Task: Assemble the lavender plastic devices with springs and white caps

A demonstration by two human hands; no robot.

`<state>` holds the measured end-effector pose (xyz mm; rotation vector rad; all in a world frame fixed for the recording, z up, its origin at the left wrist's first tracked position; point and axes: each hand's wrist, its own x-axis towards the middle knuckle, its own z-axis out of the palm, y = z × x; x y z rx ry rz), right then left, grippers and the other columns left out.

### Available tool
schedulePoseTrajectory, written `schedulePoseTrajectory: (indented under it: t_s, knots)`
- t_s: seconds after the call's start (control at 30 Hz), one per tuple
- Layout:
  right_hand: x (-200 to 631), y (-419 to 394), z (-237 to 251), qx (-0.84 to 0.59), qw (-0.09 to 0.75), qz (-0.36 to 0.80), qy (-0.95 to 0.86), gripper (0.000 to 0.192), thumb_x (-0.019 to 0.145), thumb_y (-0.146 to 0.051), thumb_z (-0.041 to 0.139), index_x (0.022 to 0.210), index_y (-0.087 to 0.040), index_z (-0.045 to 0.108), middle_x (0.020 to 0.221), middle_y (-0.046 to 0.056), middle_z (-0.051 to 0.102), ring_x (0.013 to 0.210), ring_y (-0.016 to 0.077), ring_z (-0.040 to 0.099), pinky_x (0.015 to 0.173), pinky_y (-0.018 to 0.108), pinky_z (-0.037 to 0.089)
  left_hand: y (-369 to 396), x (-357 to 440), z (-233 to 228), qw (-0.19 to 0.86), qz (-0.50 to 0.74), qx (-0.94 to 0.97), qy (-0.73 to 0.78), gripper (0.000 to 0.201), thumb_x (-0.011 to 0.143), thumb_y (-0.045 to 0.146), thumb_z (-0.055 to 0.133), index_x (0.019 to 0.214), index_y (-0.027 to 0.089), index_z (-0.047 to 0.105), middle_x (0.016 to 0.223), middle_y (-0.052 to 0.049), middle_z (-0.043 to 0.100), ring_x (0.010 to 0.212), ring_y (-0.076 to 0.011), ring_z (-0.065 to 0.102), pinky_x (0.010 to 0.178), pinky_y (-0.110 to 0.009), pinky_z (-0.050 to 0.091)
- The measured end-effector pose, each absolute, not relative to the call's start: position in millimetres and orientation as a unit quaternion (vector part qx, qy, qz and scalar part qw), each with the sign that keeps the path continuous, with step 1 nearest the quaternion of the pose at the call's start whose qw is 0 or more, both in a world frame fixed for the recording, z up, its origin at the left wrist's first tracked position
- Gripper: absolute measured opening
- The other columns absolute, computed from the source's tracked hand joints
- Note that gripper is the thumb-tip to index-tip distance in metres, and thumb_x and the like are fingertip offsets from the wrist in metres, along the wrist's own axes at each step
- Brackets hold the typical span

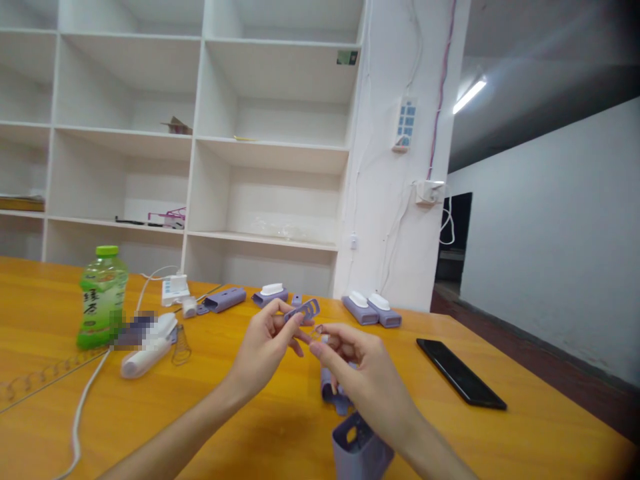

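My left hand (265, 347) pinches a small purple plastic piece with slots (306, 310) between thumb and fingers, raised above the table. Close to it, my right hand (363, 367) has thumb and fingertips pressed together on something tiny and thin that I cannot make out. The fingertips of both hands nearly meet. Beneath my right hand lies a purple plastic housing (327, 387), partly hidden by the fingers. Nearer to me stands another hollow purple housing (357, 453), its open end facing up.
Purple housings with white tops (363, 308) sit along the table's back edge, near another purple housing (226, 300). A black phone (460, 370) lies right. Left are a green bottle (103, 300), a white handheld device (147, 353), a coiled wire (181, 348) and a white cable (87, 400).
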<state>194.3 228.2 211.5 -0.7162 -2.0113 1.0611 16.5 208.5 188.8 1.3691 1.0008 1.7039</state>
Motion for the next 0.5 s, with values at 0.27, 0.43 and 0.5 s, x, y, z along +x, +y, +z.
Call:
schedulePoseTrajectory:
  t_s: [0.27,0.43,0.5]
  knots:
    - [236,226,182,-0.337,0.211,0.195,-0.897,0.018,0.094,-0.028,0.063,0.112,-0.025,0.065,0.097,0.002,0.069,0.089,0.0202,0.062,0.077,0.028,0.044,149,22,123,0.239,0.453,0.614,0.601,0.034,0.098,0.039,0.051,0.128,0.022,0.051,0.1,-0.007,0.077,0.091,-0.0233,0.074,0.078,-0.033,0.057]
    - [231,199,161,-0.306,0.157,0.177,-0.922,0.019,0.092,-0.024,0.064,0.111,-0.025,0.061,0.103,0.002,0.068,0.094,0.0221,0.062,0.082,0.031,0.045,115,21,109,-0.075,0.306,0.755,0.576,0.038,0.091,0.018,0.05,0.128,0.023,0.056,0.115,-0.006,0.075,0.097,-0.0257,0.074,0.091,-0.04,0.056]
    - [227,194,154,-0.281,0.149,0.168,-0.933,0.017,0.092,-0.022,0.064,0.108,-0.023,0.062,0.105,0.003,0.066,0.097,0.0226,0.061,0.084,0.032,0.045,109,22,111,-0.123,0.276,0.769,0.563,0.038,0.088,0.015,0.052,0.125,0.022,0.059,0.119,-0.006,0.073,0.095,-0.0246,0.074,0.088,-0.038,0.058]
